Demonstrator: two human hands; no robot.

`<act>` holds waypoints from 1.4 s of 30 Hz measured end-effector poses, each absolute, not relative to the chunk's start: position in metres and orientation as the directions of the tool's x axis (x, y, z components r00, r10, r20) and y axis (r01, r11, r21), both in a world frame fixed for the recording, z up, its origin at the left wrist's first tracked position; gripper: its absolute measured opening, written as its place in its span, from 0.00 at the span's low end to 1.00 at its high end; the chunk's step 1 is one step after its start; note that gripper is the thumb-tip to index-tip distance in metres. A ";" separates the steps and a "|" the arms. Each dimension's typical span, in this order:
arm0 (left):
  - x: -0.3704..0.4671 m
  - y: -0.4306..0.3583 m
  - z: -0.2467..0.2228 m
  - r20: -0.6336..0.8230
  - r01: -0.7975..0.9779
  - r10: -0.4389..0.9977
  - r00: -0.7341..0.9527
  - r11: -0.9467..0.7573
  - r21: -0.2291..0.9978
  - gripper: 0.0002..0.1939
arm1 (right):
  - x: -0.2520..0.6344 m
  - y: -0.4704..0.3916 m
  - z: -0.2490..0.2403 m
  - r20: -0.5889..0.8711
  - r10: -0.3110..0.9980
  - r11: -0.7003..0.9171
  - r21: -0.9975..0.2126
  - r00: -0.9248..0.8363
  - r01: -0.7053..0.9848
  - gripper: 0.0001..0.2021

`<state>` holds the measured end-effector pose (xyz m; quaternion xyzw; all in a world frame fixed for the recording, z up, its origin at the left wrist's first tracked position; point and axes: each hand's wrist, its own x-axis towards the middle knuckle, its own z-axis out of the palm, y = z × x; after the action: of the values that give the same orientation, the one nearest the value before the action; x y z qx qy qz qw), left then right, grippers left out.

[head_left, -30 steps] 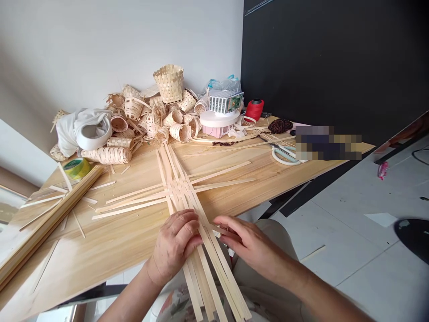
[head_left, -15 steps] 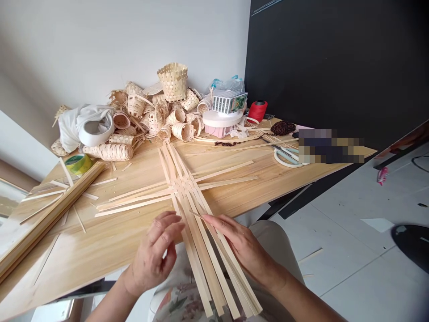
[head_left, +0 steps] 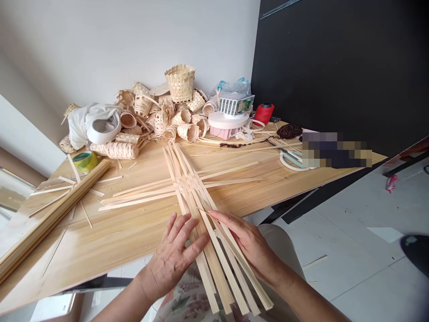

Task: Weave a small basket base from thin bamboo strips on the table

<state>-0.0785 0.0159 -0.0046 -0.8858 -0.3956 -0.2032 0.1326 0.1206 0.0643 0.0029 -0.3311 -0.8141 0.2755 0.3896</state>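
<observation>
Since half a second ago, the left hand [head_left: 176, 250] has moved right, its loosely curled fingers opening out over the long strips [head_left: 217, 279]; it grips nothing, and whether its fingertips touch the strips cannot be told. By contrast, the right hand [head_left: 246, 241] keeps its place along their right edge, closed on a thin strip [head_left: 203, 209] whose tip points toward the left. The two hands are apart, with strips running between them. Just beyond, the woven patch [head_left: 186, 183] lies flat on the desk [head_left: 144, 232] as before, the long strips reaching past the desk's near edge over the person's lap. Behind it, the small baskets [head_left: 187, 133] remain piled.
</observation>
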 end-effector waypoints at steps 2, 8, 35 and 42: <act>-0.076 0.018 -0.005 0.503 0.744 0.625 0.597 -0.665 -0.057 0.17 | 0.119 0.064 0.002 0.461 0.749 0.633 -0.710 -0.476 0.309 0.20; -0.071 0.026 -0.008 0.624 0.729 0.574 0.530 -0.684 0.010 0.11 | 0.117 0.063 0.004 0.434 0.760 0.610 -0.733 -0.483 0.301 0.20; -0.068 0.034 0.002 0.726 0.698 0.682 0.086 -0.562 0.445 0.08 | 0.120 0.066 -0.005 0.408 0.644 0.758 -0.456 -0.647 0.467 0.29; -0.072 0.026 -0.005 0.740 0.717 0.645 0.189 -0.606 0.344 0.14 | 0.120 0.064 -0.004 0.464 0.631 0.772 -0.448 -0.622 0.450 0.28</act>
<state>-0.0719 0.0262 -0.0046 -0.7701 -0.4423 -0.4579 0.0394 0.1199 0.0641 -0.0043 -0.3043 -0.8886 0.1457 0.3108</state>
